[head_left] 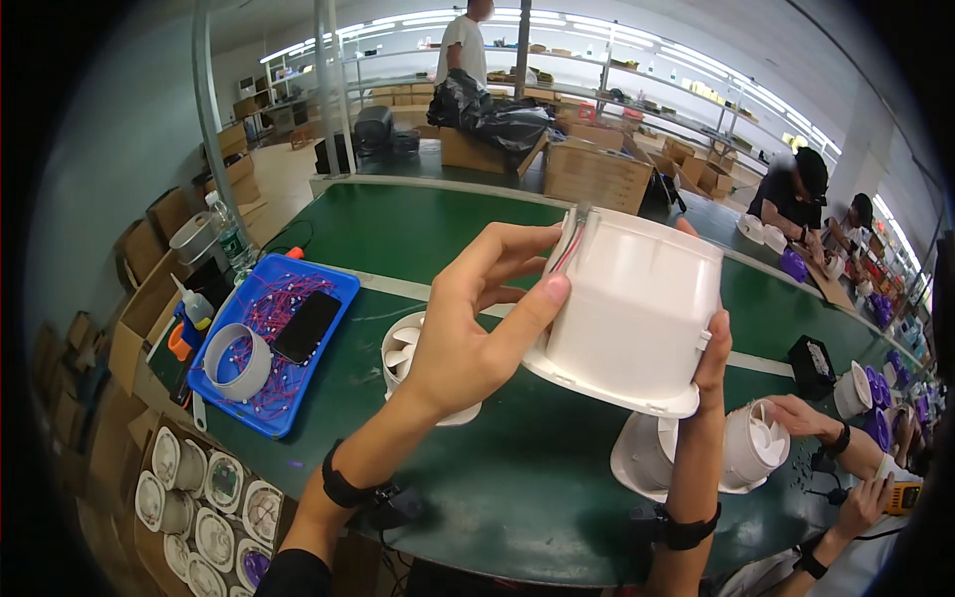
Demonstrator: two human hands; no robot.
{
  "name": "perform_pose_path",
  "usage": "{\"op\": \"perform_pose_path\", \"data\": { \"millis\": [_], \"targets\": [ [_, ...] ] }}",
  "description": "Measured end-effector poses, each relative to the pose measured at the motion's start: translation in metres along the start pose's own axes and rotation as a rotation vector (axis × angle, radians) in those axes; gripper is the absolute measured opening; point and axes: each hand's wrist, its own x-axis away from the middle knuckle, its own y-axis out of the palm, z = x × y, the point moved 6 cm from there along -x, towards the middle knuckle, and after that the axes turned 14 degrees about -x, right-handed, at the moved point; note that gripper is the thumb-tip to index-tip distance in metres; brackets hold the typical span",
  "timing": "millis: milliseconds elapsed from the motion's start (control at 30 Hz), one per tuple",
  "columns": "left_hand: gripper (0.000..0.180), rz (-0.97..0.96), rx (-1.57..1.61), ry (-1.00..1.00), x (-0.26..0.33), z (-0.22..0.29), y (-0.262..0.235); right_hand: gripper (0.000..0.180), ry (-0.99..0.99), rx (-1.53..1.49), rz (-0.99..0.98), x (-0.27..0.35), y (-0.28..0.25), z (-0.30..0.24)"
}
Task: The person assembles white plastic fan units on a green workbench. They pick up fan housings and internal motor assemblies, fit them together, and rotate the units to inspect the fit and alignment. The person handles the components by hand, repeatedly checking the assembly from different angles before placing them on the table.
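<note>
A white plastic fan housing (pixel 642 313), a round drum with a flanged lower edge, is held tilted above the green table. My left hand (pixel 473 343) is closed on its left side, the thumb beside thin red and dark wires (pixel 571 249) that run along a slot there. At the opposite side my right hand (pixel 712 360) wraps round the housing; most of its fingers are hidden behind the drum. Behind my left wrist stands a white fan unit (pixel 400 350) with its blades showing, partly covered. Another white fan unit (pixel 647 456) sits by my right forearm.
At the left, a blue tray (pixel 343 291) holds red wires, a black phone (pixel 306 328) and a white ring (pixel 239 363). A carton (pixel 149 517) below is full of white housings. At right, a co-worker's hand (pixel 801 416) touches a fan unit (pixel 756 443), near a yellow-black tool (pixel 903 497).
</note>
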Motion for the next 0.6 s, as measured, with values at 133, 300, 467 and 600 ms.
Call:
{"op": "perform_pose_path", "data": {
  "millis": [133,300,467,600],
  "targets": [
    [0.031,-0.028,0.064,-0.055,0.0,0.001,0.0,0.107,0.037,0.068,0.006,0.0,0.001,-0.005],
    [0.028,-0.001,0.001,-0.013,-0.001,-0.003,-0.002,0.107,0.085,0.008,-0.014,-0.001,-0.003,-0.001],
    [0.032,-0.011,-0.039,-0.016,-0.001,0.0,0.0,0.085,0.22,-0.165,0.06,0.01,-0.018,0.012],
    [0.04,-0.016,-0.071,0.012,0.001,0.004,0.002,0.079,0.335,-0.25,0.224,0.022,-0.029,0.021]
  ]
}}
